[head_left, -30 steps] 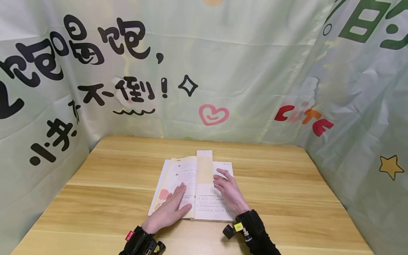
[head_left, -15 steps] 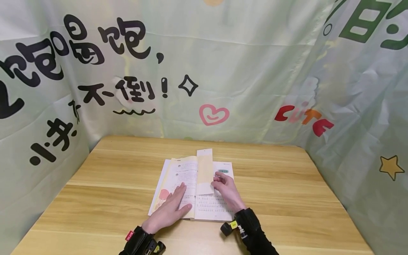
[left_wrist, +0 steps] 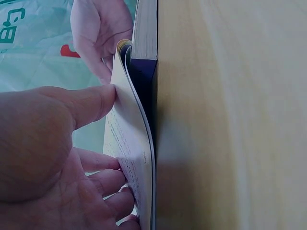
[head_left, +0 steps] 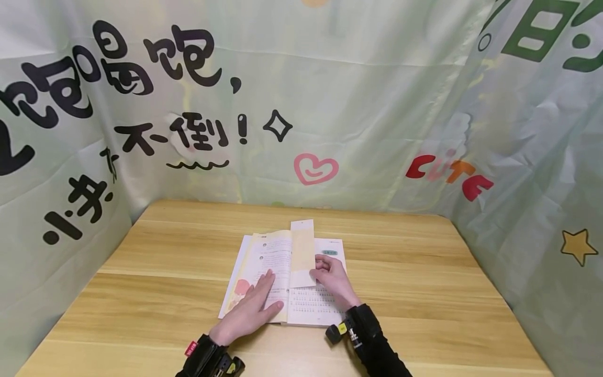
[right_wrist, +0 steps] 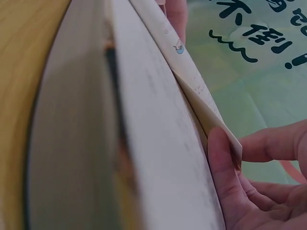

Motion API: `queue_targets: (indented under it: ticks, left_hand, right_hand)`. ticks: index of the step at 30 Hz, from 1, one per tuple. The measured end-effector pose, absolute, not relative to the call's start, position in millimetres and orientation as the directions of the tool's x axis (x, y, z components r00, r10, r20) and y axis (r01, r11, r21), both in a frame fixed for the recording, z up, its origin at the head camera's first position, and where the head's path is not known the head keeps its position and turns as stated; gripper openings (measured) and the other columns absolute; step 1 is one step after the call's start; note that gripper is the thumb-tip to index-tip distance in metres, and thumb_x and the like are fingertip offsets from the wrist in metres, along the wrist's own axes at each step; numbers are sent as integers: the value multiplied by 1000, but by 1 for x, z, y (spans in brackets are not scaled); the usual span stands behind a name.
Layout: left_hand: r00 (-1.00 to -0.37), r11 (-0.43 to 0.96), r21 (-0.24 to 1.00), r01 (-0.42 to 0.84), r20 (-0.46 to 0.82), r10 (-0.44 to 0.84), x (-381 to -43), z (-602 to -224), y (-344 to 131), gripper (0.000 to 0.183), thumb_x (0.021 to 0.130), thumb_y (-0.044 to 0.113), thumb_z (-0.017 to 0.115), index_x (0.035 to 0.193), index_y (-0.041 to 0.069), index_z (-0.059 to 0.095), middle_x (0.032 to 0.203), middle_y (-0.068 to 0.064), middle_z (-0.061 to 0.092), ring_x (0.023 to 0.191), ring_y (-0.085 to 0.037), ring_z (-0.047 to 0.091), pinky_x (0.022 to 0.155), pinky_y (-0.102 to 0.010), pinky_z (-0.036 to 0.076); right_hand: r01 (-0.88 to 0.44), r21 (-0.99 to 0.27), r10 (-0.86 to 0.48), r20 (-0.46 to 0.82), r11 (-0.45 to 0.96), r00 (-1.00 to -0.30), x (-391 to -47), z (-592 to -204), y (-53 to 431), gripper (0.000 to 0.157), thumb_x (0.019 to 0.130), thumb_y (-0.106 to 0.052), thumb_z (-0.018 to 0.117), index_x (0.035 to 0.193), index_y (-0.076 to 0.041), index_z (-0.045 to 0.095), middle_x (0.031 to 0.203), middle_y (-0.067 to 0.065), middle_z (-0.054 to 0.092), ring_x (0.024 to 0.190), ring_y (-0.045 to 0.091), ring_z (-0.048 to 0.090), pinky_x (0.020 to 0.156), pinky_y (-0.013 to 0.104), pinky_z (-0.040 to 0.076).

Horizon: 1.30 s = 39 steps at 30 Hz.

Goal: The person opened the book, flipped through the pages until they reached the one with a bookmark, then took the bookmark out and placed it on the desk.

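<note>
An open book (head_left: 303, 306) lies on the table with printed text on both pages. My left hand (head_left: 252, 309) rests on its left page with fingers spread. In the left wrist view, the left thumb and fingertips touch that page, which bulges near the spine. A long cream-and-white paper strip (head_left: 302, 254) lies along the spine over the right page, its top end reaching past the book. My right hand (head_left: 332, 277) pinches the strip's right edge near its lower end. In the right wrist view, the strip's edge (right_wrist: 216, 112) stands slightly raised between thumb and finger.
The wooden table (head_left: 414, 283) extends on all sides of the book. A printed cloth (head_left: 377, 104) with lettering, a heart and a star hangs behind and at both sides. Each wrist wears a black band with a small camera.
My right hand has moved a little left and taken hold of the strip's edge. The strip has shifted slightly away from me. The left hand has stayed on the left page.
</note>
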<state>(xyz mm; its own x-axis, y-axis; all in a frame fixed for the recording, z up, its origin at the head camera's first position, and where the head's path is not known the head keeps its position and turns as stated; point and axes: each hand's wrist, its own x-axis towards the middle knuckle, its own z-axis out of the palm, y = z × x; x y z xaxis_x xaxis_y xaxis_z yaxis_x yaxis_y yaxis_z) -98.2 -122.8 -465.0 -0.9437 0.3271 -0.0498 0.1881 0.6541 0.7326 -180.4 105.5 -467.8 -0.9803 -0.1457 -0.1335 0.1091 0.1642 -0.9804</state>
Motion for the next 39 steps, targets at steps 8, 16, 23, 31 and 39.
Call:
queue_targets:
  ticks: [8, 16, 23, 31, 39]
  left_hand:
    - [-942, 650, 735, 192, -46, 331, -99, -466, -123, 77, 102, 36, 56, 157, -5, 22, 167, -23, 16, 156, -43, 15, 127, -63, 10]
    - [-942, 641, 744, 188, -50, 333, -99, -468, -123, 77, 102, 36, 56, 157, -5, 22, 167, -22, 16, 156, -42, 14, 127, -63, 9]
    - [-942, 644, 741, 192, -44, 332, -99, -468, -124, 77, 102, 37, 56, 157, -5, 22, 167, -22, 16, 156, -42, 15, 128, -62, 10]
    - [-943, 646, 741, 184, -54, 330, -99, -467, -123, 77, 102, 37, 56, 157, -5, 22, 167, -21, 16, 156, -41, 14, 128, -62, 9]
    - [-943, 650, 737, 186, -53, 330, -99, -468, -123, 77, 102, 37, 55, 157, -5, 22, 167, -22, 16, 156, -42, 15, 128, -62, 10]
  right_hand:
    - [113, -977, -127, -136, 179, -983, -180, -468, 105, 55, 83, 5, 62, 136, 13, 51, 89, 3, 53, 74, 11, 52, 58, 15, 47]
    - [93, -977, -124, -117, 190, -985, -175, -468, 108, 56, 82, 5, 62, 136, 12, 51, 87, 3, 52, 71, 11, 51, 57, 16, 46]
    - [65, -967, -114, -96, 245, -989, -169, -466, 115, 55, 84, 3, 62, 137, 11, 52, 87, 5, 57, 69, 10, 52, 57, 16, 46]
    - [66, -968, -110, -95, 243, -989, -163, -466, 127, 53, 85, 3, 64, 137, 7, 54, 87, 9, 65, 68, 11, 55, 56, 17, 45]
    - [81, -979, -105, -102, 189, -989, -159, -468, 143, 51, 87, 3, 66, 136, 5, 55, 92, 12, 69, 75, 13, 61, 60, 18, 49]
